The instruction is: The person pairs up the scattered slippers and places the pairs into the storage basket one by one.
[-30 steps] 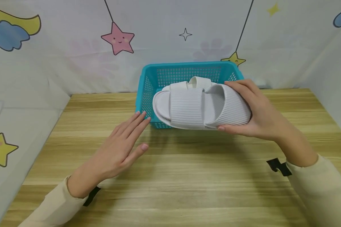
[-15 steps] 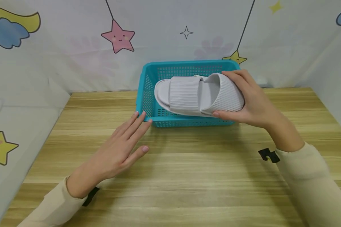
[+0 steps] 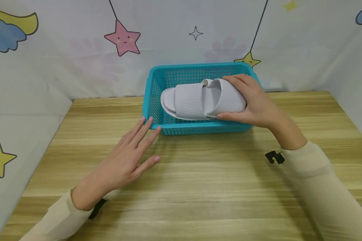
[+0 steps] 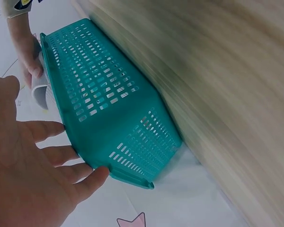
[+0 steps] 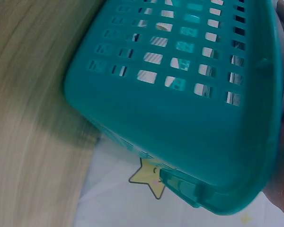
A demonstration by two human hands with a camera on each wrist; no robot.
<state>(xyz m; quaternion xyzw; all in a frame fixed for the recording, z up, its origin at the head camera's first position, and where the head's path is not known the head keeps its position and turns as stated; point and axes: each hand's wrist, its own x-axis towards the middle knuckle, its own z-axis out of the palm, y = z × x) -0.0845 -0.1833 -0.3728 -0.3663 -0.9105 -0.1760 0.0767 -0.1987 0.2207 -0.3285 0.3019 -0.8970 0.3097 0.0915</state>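
A white slide slipper (image 3: pixel 189 101) with ribbed straps lies lengthwise within the walls of a turquoise mesh basket (image 3: pixel 196 126). My right hand (image 3: pixel 251 100) grips its right end, thumb on the near side and fingers over the far side. Behind it, a bit of a second white slipper (image 3: pixel 206 81) peeks out; the rest is hidden. My left hand (image 3: pixel 120 160) has its fingers spread and fairly straight, fingertips at the basket's front left corner. In the left wrist view those fingers (image 4: pixel 91 182) touch the basket rim. The right wrist view shows mostly the basket's outer wall (image 5: pixel 156 127).
The basket stands at the back of a wood-grain table (image 3: pixel 193 187), close to a white cloth backdrop (image 3: pixel 169 33) printed with stars and clouds. More white cloth flanks the table on both sides.
My right hand has carried the slipper back, down and slightly left, from over the basket's front rim to inside it, covering most of the second slipper. The left hand has stayed nearly still.
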